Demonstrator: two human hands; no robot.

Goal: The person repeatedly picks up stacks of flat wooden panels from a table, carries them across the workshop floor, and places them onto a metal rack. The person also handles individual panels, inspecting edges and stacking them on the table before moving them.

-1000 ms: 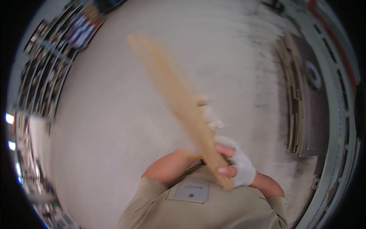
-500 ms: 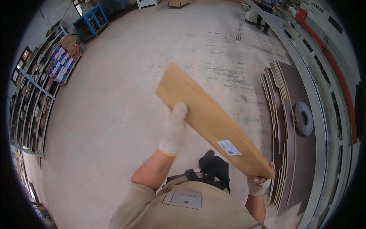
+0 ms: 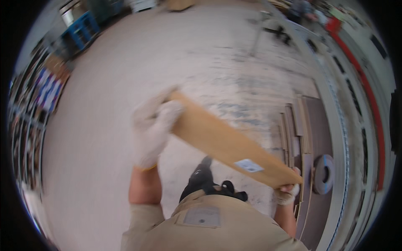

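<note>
Between my two hands I carry a long wooden board (image 3: 213, 134) with a yellowish-brown face and a white printed label (image 3: 248, 165) toward its right end. It slants from upper left down to lower right in front of my body. My left hand (image 3: 155, 125), in a white knitted glove, is wrapped round the upper left end, with the thumb on the face and the fingers behind. At the lower right end, my right hand (image 3: 287, 192) grips the corner; its glove leaves the fingertips bare.
Brown panels (image 3: 307, 146) lean in a stack at the right, with a roll of edging tape (image 3: 323, 175) by them. Alongside runs a long machine (image 3: 360, 138) with a red stripe. A person (image 3: 299, 10) stands far right. Racks (image 3: 27, 125) and a blue frame (image 3: 81, 30) line the left.
My left hand has slid from the board's lower edge up to its far left end. The board has swung a little flatter, and the surroundings have shifted as I step.
</note>
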